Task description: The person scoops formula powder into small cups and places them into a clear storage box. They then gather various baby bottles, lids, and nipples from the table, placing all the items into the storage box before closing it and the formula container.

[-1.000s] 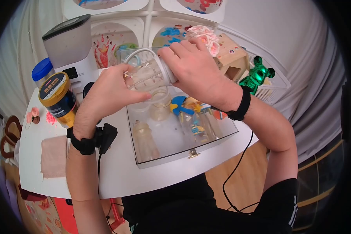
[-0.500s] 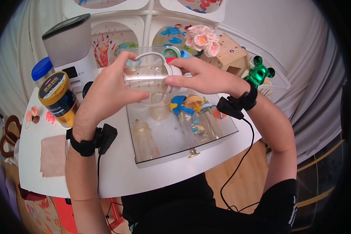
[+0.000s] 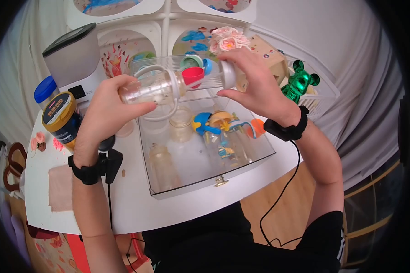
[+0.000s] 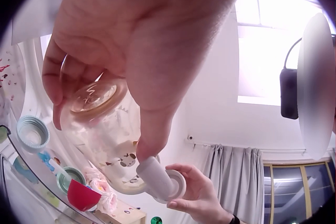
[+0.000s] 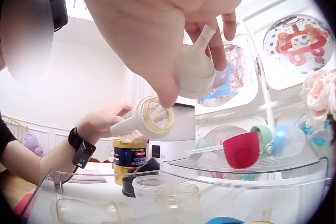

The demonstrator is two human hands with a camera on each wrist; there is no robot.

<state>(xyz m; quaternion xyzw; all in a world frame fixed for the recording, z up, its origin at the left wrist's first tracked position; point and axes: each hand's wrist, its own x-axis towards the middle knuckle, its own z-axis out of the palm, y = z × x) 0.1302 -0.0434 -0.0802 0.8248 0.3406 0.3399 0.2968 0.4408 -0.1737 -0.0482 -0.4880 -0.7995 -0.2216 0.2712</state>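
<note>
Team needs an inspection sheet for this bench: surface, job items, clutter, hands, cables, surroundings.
Surface: white table, small tan mark left of the clear bin; spills: nothing seen.
Job's things: clear handled bottle tilted above the bin; white cap held apart from its neck.
Clutter: bottles in the bin, red scoop at its back, yellow-lidded tub and cloth at left.
Grippers: left hand grips the bottle; right hand holds the cap.
Cables: one black cable hangs from the left wrist camera, another from the right; snags: nothing seen.
Surroundings: grey curtain, wooden floor.
</note>
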